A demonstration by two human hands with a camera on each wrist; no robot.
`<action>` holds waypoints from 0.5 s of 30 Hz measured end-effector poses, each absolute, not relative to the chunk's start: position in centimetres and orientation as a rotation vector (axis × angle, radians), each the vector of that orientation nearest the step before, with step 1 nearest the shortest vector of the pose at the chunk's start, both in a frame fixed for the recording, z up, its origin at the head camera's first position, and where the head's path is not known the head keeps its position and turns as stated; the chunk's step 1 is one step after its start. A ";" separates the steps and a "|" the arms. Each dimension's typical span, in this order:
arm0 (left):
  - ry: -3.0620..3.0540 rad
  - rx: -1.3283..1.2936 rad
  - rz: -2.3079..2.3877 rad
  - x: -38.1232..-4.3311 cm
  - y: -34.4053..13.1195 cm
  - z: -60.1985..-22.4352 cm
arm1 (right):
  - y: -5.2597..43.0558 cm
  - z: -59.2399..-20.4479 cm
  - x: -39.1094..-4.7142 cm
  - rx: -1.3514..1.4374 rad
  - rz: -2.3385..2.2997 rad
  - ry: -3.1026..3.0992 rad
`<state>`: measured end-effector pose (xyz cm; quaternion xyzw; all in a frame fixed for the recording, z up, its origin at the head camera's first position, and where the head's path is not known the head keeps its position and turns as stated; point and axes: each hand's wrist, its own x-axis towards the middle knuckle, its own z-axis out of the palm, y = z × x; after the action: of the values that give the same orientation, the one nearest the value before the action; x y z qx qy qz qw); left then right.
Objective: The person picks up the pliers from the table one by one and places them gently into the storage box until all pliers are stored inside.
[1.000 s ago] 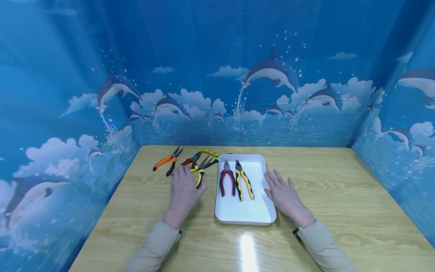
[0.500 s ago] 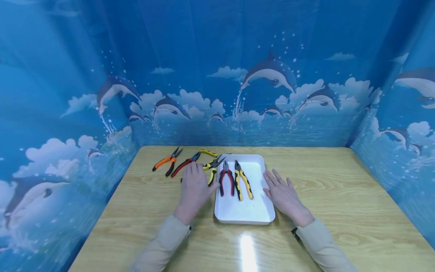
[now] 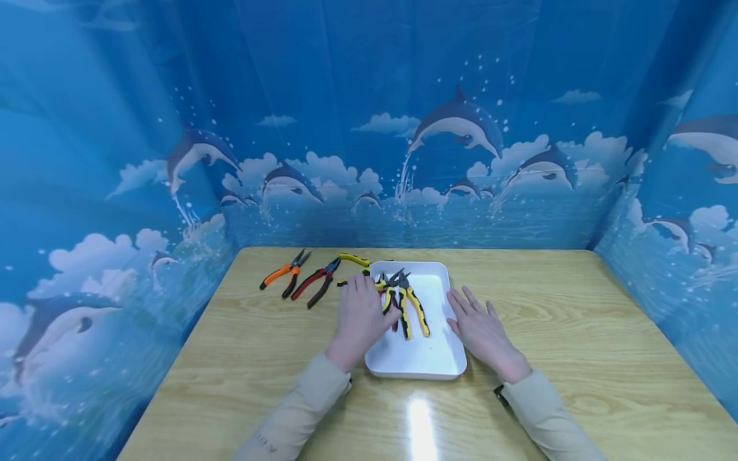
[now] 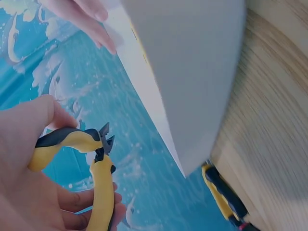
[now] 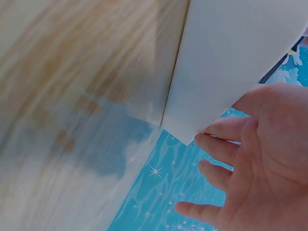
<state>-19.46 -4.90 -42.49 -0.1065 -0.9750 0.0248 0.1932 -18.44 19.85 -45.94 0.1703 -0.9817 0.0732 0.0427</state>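
My left hand (image 3: 359, 320) grips a pair of pliers (image 4: 102, 180) with yellow and black handles, held over the left side of the white tray (image 3: 415, 366). Their handles are spread and the dark jaws stand apart, pointing to the far right. Beneath them in the tray lie red-and-black pliers (image 3: 395, 324), mostly covered by the hand, and beside those another yellow-and-black pair (image 3: 419, 312). My right hand (image 3: 487, 333) rests at the tray's right rim, fingers extended; in the right wrist view its fingertips (image 5: 204, 139) are at the tray's edge.
Left of the tray on the wooden table (image 3: 242, 358) lie orange-and-black pliers (image 3: 279, 274) and red-and-black pliers (image 3: 312, 277). More yellow-and-black pliers (image 3: 353, 258) sit by the tray's far left corner. A blue dolphin-print curtain (image 3: 323, 128) surrounds the table's back and sides.
My left hand has carried the yellow-and-black pliers rightward from the table to over the tray, uncovering the red-and-black pliers on the table. The right hand has stayed at the rim.
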 end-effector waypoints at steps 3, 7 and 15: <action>-2.792 -0.297 0.087 -19.7 -3.8 -42.5 | 19.9 -46.1 -18.5 0.522 0.225 -2.999; -2.871 -0.297 0.115 -19.9 -2.4 -42.4 | 19.9 -46.1 -18.6 0.517 0.221 -2.993; -3.012 -0.255 0.106 -20.4 0.1 -43.1 | 19.9 -46.0 -18.5 0.529 0.232 -2.966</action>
<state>-20.37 0.06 -43.12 -0.0843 -0.9941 0.0349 0.0582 -18.46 19.88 -45.98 0.1748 -0.9798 0.0765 0.0599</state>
